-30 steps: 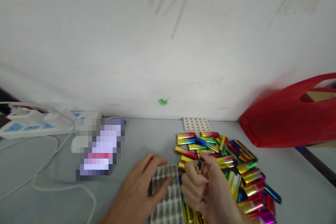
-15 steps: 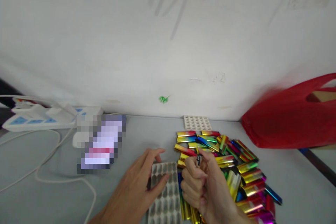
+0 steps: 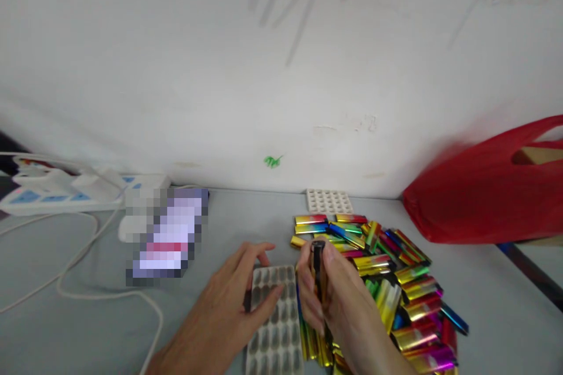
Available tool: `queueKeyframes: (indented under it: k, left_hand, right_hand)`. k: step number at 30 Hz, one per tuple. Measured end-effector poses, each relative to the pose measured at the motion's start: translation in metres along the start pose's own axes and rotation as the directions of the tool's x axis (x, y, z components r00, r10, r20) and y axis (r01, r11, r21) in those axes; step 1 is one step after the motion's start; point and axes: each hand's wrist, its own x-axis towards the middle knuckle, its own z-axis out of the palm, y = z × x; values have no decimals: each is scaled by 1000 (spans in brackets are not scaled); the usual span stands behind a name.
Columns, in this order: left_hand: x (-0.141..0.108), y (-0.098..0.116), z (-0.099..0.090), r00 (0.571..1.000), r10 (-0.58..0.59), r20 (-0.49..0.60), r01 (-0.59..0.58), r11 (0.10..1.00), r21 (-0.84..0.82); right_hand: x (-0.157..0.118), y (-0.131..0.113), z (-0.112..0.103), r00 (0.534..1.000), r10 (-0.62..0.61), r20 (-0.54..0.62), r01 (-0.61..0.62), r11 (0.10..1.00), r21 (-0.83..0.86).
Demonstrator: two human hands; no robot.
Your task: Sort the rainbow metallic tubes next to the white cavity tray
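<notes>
A pale grey tray with rows of oval holes lies at the bottom centre. My left hand rests along its left edge, thumb stretched over the holes and the other fingers apart beyond the far corner. My right hand, just right of the tray, is closed around an upright lighter with a dark top and a gold-toned body; its lower end is hidden in the palm. Around and behind this hand is a pile of shiny lighters in gold, red, blue, green and purple.
A small white holed tray lies by the wall. At the right stands a red bag. To the left are a blurred phone, a power strip with plugs and a white cable running across the grey table.
My right hand has turned and shifted slightly left, so more of the lighter shows upright between thumb and fingers. My left hand stays at the tray. The view has shifted slightly.
</notes>
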Motion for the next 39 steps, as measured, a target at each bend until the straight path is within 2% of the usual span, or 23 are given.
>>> queueKeyframes:
  k: [1, 3, 5, 10, 15, 18, 28, 33, 39]
  left_hand:
    - [0, 1, -1, 1000, -1, 1, 1, 1000, -10]
    - [0, 1, -4, 1000, 0, 20, 1, 999, -36]
    - [1, -1, -7, 999, -1, 54, 5, 997, -71]
    - [8, -1, -12, 992, 0, 123, 16, 991, -131]
    - [12, 0, -12, 991, 47, 124, -23, 981, -193]
    - [12, -4, -10, 990, 79, 115, -53, 977, -209]
    - [11, -3, -11, 988, 83, 129, -42, 956, -291]
    - [9, -5, -8, 984, 112, 135, -68, 954, -292]
    - [11, -6, -8, 979, 163, 126, -114, 938, -326]
  right_hand:
    - [-2, 0, 0, 997, -80, 3, 80, 989, -124]
    - [-7, -2, -1, 977, -208, 53, 212, 901, -378]
    - [-9, -4, -4, 963, -240, 126, 269, 800, -537]
    - [-9, -2, -8, 955, -229, 189, 296, 693, -657]
    - [-5, 5, -6, 886, -331, 326, 447, 415, -793]
    - [-3, 10, -7, 860, -362, 360, 475, 306, -825]
    - [-3, 15, -7, 851, -352, 390, 487, 252, -836]
    - [-4, 13, -8, 866, -342, 365, 464, 280, -841]
    - [-5, 7, -5, 855, -280, 437, 502, 232, -833]
